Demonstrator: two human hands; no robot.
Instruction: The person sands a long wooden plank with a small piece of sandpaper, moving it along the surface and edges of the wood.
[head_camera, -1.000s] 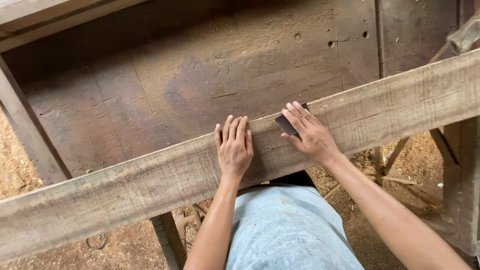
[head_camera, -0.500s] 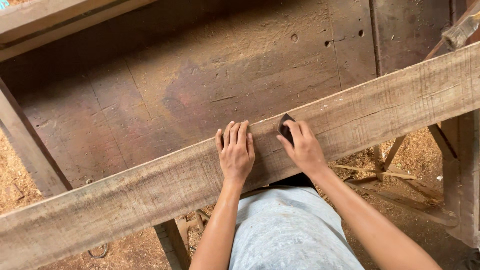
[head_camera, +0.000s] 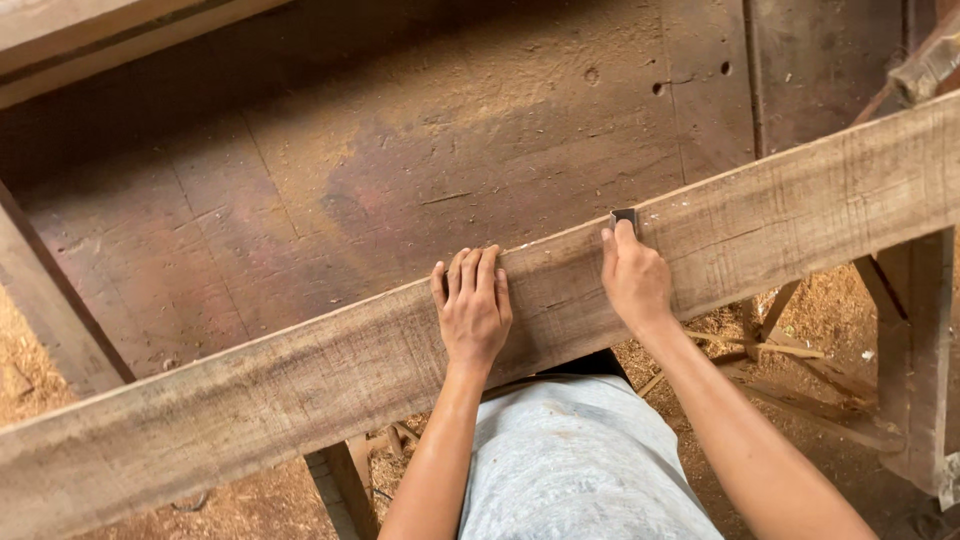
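A long rough wooden plank (head_camera: 800, 215) runs slantwise across the view, from low left to high right. My left hand (head_camera: 472, 308) lies flat on it, palm down, fingers together near its far edge. My right hand (head_camera: 632, 275) rests on the plank a little to the right. It holds a small dark block (head_camera: 624, 216) at the plank's far edge, fingers folded over it.
Behind the plank lies a wide, worn, dusty wooden bench top (head_camera: 400, 180) with a few holes. Sawdust and wood scraps (head_camera: 780, 350) cover the floor below. Wooden legs stand at the right (head_camera: 915, 350) and left (head_camera: 50, 310).
My right hand has drawn in with the dark block, its fingers now folded over it at the plank's far edge. The left hand has stayed flat on the plank.
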